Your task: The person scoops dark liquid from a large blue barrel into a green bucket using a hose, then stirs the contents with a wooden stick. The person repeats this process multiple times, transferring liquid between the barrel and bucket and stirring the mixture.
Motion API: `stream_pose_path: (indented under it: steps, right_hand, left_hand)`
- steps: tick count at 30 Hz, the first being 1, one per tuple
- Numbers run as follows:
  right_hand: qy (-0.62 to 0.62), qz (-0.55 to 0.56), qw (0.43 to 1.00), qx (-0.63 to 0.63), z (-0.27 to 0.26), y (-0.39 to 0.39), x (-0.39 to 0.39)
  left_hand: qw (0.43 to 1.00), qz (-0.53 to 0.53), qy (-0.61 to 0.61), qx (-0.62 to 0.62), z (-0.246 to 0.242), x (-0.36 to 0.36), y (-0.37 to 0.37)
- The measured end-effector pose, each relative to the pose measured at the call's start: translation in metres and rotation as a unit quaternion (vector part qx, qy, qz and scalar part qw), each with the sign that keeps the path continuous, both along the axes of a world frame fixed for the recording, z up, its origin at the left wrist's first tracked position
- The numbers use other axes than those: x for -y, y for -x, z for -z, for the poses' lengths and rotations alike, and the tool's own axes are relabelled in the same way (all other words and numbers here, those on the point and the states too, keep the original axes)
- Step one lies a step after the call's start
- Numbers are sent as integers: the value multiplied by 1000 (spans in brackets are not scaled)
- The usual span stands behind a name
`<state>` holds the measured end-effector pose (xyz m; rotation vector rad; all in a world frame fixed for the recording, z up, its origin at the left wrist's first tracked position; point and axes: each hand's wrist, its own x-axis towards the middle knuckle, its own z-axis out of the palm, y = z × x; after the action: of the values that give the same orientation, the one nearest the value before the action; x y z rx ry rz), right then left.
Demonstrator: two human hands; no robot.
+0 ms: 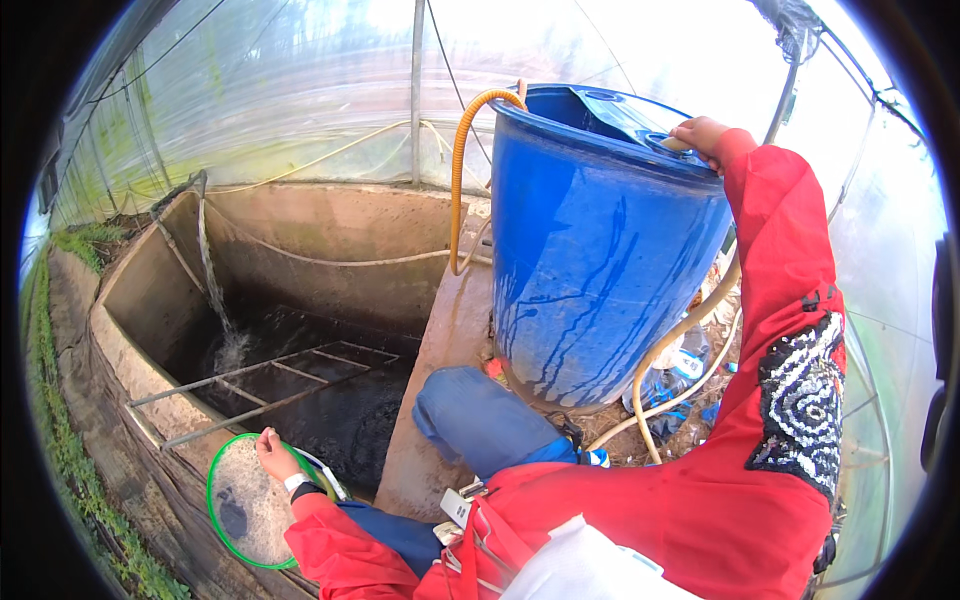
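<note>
My right hand [701, 139] rests at the rim of a large blue plastic barrel [600, 255], its fingers around the end of a pale hose or stick at an opening in the lid. Part of the lid is cut open. Over a round green-rimmed bucket [240, 551], my left hand [276, 454] is held with its fingers closed together; whether something small is between them I cannot tell. Foamy liquid [259, 499] fills the bucket, with a dark patch on it. An orange corrugated hose [459, 165] hangs over the barrel's left rim.
Water [212, 277] pours into a concrete tank [330, 217] of dark water. A metal ladder [262, 382] slants across the tank's edge. A beige hose [675, 330] and plastic litter [675, 375] lie right of the barrel. Plastic sheeting [315, 97] encloses the place.
</note>
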<state>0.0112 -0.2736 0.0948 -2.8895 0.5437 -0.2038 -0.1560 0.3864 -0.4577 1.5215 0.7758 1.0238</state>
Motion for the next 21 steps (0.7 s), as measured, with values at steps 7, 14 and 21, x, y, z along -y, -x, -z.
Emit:
stream_pose_path:
  steps: [7, 14, 21]
  right_hand:
    - [203, -58, 971, 112, 16, -27, 29]
    - [229, -76, 959, 152, 21, -24, 47]
    - [223, -76, 933, 272, 36, -3, 43]
  left_hand:
    - [1000, 5, -2, -1, 12, -14, 9]
    - [1000, 5, 18, -5, 12, -18, 14]
    - [999, 4, 29, 15, 2, -12, 26]
